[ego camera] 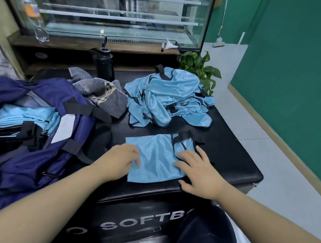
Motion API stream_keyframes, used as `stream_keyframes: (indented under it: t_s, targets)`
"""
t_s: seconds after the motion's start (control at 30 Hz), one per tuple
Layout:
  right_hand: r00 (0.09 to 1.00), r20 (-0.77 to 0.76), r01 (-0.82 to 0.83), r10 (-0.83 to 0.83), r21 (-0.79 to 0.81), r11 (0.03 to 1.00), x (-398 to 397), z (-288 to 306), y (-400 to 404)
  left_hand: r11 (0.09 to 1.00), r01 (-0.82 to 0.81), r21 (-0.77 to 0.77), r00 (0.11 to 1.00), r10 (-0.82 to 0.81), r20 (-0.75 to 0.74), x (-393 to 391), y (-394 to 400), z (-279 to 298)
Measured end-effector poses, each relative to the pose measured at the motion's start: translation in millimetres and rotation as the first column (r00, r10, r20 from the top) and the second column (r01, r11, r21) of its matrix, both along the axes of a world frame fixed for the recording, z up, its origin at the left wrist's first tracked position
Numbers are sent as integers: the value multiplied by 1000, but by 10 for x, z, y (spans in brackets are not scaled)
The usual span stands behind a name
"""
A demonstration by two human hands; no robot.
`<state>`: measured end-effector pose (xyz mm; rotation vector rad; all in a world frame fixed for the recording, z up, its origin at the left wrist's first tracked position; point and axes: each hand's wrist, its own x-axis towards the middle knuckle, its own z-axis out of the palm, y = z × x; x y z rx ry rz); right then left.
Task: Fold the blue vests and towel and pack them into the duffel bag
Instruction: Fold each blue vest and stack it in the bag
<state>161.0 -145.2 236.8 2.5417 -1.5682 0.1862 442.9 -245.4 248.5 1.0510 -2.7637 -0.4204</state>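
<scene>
While the navy duffel bag [42, 133] lies unzipped at the left of the black surface [234, 159], a stack of folded blue vests [22, 116] sits inside it, with black straps across the opening and a white label on the flap. Just beyond the bag's far corner is a crumpled grey striped towel [103, 95], and behind that stands a black bottle [104, 64]. Nearer the front edge, the left hand [121, 160] rests with its fingers bent down onto the left edge of a folded vest [155, 158]; whether it pinches the cloth cannot be told. That vest lies flat on the surface, its black-trimmed straps turned to the upper right. The right hand [198, 172] lies spread, fingers straight, pressing the vest's right side and gripping nothing. Farther back on the right sits a loose heap of unfolded vests [168, 99], with a green plant [200, 67] behind it.
</scene>
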Motion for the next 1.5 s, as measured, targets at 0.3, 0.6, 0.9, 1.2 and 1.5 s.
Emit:
stream_keyframes:
  t_s: [0.3, 0.6, 0.9, 1.2, 1.5]
  targets:
    - [995, -2, -100, 101, -174, 980, 137, -134, -57, 866, -454, 211, 891, 442, 102, -336, -461, 0]
    - [891, 284, 280, -354, 271, 921, 247, 73, -439, 892, -305, 333, 945, 239, 225, 36, 54, 161]
    - [885, 212, 302, -414, 415, 858, 576, -43, -464, 846, -388, 365, 881, 457, -123, 10, 13, 225]
    - [896, 279, 245, -345, 338, 909, 468, -186, -464, 743, -498, 446, 716, 643, -273, -471, -414, 131]
    - [928, 268, 158, -260, 350, 923, 452, -194, -448, 684, -567, 459, 506, 729, -461, -517, -810, 182]
